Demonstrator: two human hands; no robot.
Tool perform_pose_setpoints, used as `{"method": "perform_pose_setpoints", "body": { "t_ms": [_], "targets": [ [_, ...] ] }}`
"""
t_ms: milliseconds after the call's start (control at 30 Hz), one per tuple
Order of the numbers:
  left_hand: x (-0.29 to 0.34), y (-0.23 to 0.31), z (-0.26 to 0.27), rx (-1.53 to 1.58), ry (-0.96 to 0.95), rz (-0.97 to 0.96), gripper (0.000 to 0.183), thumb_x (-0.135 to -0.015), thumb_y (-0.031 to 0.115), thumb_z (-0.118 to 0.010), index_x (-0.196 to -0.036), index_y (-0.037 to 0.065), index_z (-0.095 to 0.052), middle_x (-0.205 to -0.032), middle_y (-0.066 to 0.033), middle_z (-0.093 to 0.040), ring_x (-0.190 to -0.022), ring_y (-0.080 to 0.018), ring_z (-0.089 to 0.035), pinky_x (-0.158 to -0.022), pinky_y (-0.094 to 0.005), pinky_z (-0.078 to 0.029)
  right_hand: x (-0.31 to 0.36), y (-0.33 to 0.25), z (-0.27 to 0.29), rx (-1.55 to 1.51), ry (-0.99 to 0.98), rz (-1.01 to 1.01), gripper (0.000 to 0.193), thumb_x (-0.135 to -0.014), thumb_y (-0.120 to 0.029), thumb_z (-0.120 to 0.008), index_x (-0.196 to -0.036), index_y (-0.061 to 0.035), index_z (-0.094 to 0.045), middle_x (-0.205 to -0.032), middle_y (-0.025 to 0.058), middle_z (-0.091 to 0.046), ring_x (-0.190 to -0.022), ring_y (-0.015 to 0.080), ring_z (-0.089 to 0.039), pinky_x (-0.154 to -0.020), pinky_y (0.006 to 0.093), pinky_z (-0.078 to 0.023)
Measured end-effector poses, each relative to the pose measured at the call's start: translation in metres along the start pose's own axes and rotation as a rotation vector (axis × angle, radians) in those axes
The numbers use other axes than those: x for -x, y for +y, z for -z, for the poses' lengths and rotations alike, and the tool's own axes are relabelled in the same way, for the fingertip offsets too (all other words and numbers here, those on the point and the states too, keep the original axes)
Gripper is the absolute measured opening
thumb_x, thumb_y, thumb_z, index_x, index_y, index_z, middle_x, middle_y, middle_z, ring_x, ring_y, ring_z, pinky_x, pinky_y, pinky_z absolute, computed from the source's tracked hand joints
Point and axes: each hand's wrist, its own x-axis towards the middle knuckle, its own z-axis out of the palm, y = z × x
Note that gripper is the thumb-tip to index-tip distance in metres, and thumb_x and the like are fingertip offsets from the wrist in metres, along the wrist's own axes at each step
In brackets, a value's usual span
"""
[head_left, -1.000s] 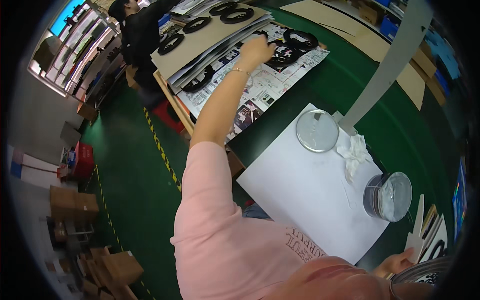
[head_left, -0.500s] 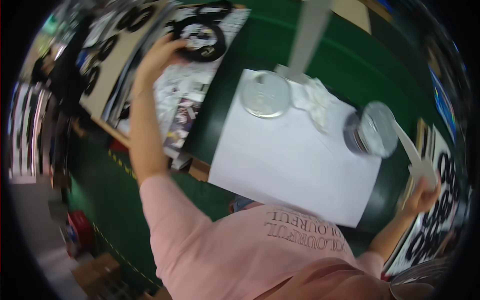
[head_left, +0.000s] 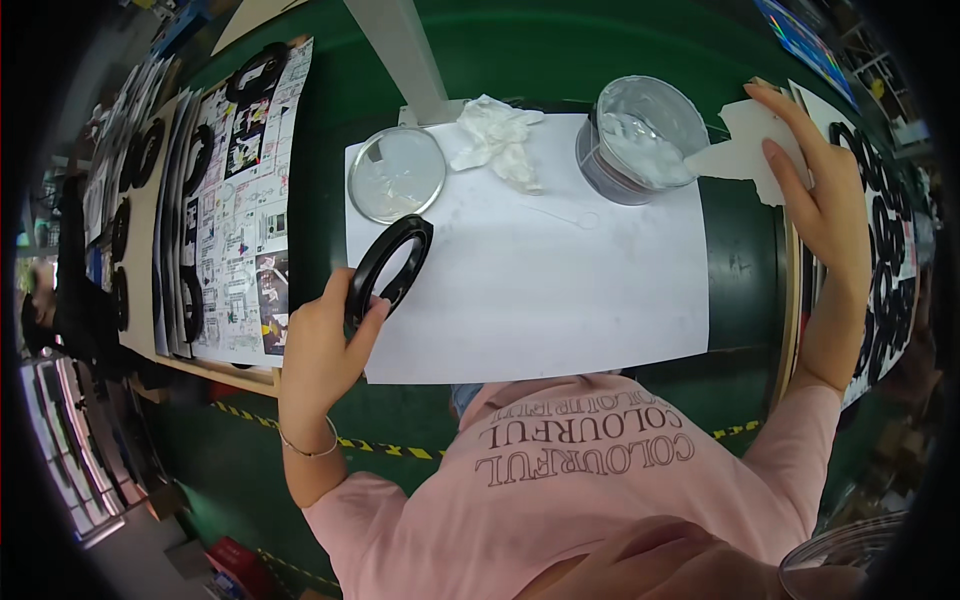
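My left hand (head_left: 325,340) is closed on the rim of a black oval ring (head_left: 374,262), held tilted over the left side of a white sheet (head_left: 540,310). In my right hand (head_left: 825,195) is an irregular piece of white card (head_left: 755,145), gripped between thumb and fingers. The card's narrow tip reaches the right rim of a clear tub (head_left: 598,165) holding greyish-white paste (head_left: 640,150). Beyond the ring lies a round, clear lid (head_left: 398,178), with crumpled white tissue (head_left: 497,138) beside it.
At left, a board with printed sheets (head_left: 240,220) carries several black rings. More rings lie on a stack of boards (head_left: 875,230) at right. A grey post (head_left: 400,60) rises behind the lid from the green table (head_left: 745,280). Farther left is another person (head_left: 75,290).
My left hand has brought a black ring from the left board to the white sheet. My right hand has moved the card up to the tub. The whole view has turned.
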Motion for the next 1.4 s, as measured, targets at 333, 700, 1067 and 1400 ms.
{"method": "perform_pose_setpoints", "body": {
  "t_ms": [333, 700, 1067, 1400],
  "targets": [
    [0.004, -0.006, -0.003, 0.487, -0.137, 0.058, 0.019, -0.080, 0.003, -0.053, -0.096, -0.003, -0.045, -0.072, -0.0114, -0.062, -0.060, -0.0128, -0.058, -0.056, -0.0234, -0.043, 0.014, 0.033, -0.019, -0.696, 0.173, -0.348, 0.035, -0.077, -0.002, -0.049, -0.112, -0.0024, -0.052, -0.091, 0.0076, -0.058, -0.077, 0.0111, -0.056, -0.067, 0.0188, -0.043],
    [-0.014, 0.028, -0.051, 1.563, -0.276, 0.117, 0.017, -0.084, 0.004, -0.044, -0.100, 0.002, -0.040, -0.075, -0.0154, -0.058, -0.088, -0.0309, -0.059, -0.078, -0.0376, -0.047, 0.040, 0.019, -0.027, -0.207, 0.295, -0.195, 0.033, -0.083, -0.006, -0.052, -0.114, 0.0008, -0.048, -0.115, 0.0152, -0.051, -0.100, 0.0198, -0.053, -0.087, 0.0265, -0.038],
    [-0.036, 0.058, -0.073, 1.882, -0.305, 0.201, 0.012, -0.085, 0.006, -0.040, -0.097, 0.004, -0.041, -0.078, -0.0153, -0.058, -0.093, -0.0321, -0.057, -0.080, -0.0400, -0.049, 0.103, 0.028, -0.055, -0.045, 0.676, 0.159, 0.038, -0.080, 0.004, -0.052, -0.115, 0.0017, -0.035, -0.089, 0.0221, -0.058, -0.071, 0.0294, -0.061, -0.064, 0.0347, -0.050],
    [-0.041, 0.068, -0.070, 1.909, -0.302, 0.246, 0.011, -0.085, 0.008, -0.041, -0.095, 0.004, -0.040, -0.080, -0.0156, -0.059, -0.094, -0.0311, -0.057, -0.077, -0.0415, -0.052, 0.084, -0.023, -0.022, -0.163, 0.095, 0.522, 0.032, -0.080, -0.014, -0.048, -0.108, -0.0040, -0.040, -0.082, 0.0214, -0.060, -0.070, 0.0335, -0.060, -0.065, 0.0435, -0.049]
  ]
}}
